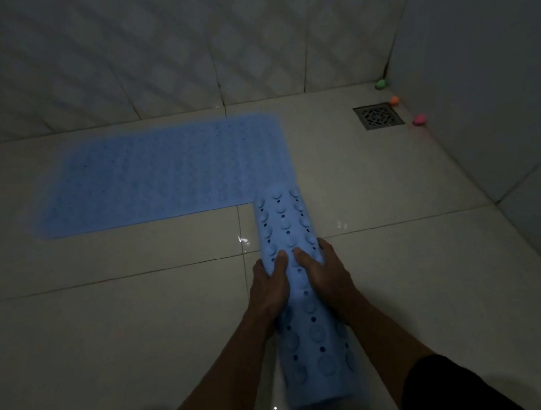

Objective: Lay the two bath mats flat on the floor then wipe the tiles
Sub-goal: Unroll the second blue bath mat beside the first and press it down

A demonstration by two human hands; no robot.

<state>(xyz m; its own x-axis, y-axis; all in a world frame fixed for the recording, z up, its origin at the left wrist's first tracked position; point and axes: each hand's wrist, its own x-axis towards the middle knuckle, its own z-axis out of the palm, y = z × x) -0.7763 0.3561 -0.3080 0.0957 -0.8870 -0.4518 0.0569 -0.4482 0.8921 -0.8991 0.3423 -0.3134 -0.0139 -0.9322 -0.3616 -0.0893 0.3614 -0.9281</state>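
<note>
Gripping the rolled bath mat (300,289) at frame centre with left hand (269,284) and right hand (324,271) wrapped snugly, risking springy recurl or overlap onto the flat mat (161,173), upper left.

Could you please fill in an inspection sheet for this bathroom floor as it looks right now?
Surface: pale glossy floor tiles, with small wet glints near the grout lines.
Job's things: one flat blue rubber bath mat lies spread by the far wall; a second blue rubber mat, rolled, suction cups outward, has its far end at the flat mat's near right corner.
Clutter: green, orange and pink small round objects along the right wall; too small to identify.
Grippers: left hand and right hand both grip the rolled mat.
Cables: nothing seen.
Surroundings: dim light; diamond-patterned wall tiles; square metal floor drain. No wiping cloth seen.
</note>
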